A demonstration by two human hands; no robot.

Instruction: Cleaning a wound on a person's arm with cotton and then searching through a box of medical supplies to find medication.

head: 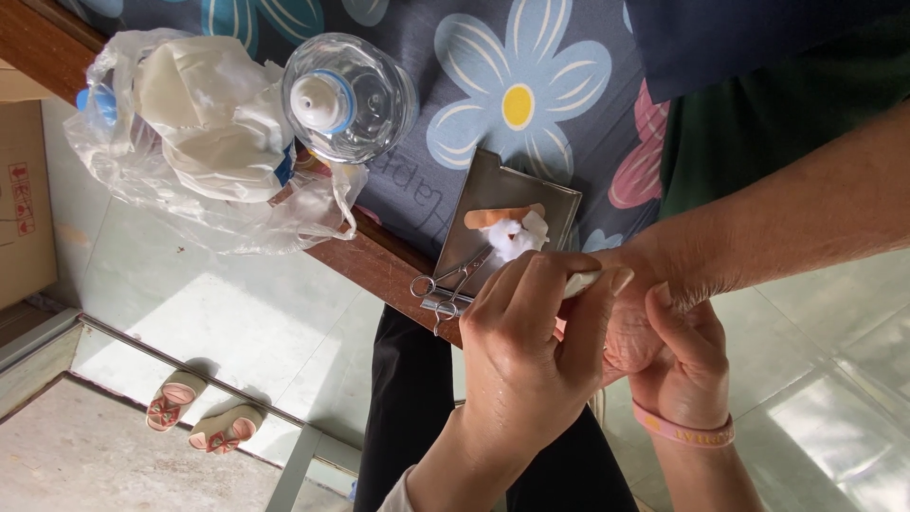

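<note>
My left hand (526,356) is closed around a slim pale tool (583,282), whose tip shows between the fingers; what kind of tool it is I cannot tell. My right hand (684,365), with a pink wristband, grips another person's hand (630,337). That person's forearm (806,218) reaches in from the right. Just behind my left hand, a steel tray (559,204) lies on the bed's edge. It holds white cotton (515,237), an orange strip and metal forceps (445,284).
A clear water bottle (349,95) and a plastic bag of white items (204,123) lie on the floral sheet (517,104) by the wooden bed rail (374,261). Sandals (199,412) sit on the tiled floor, and a cardboard box (24,190) stands at the left.
</note>
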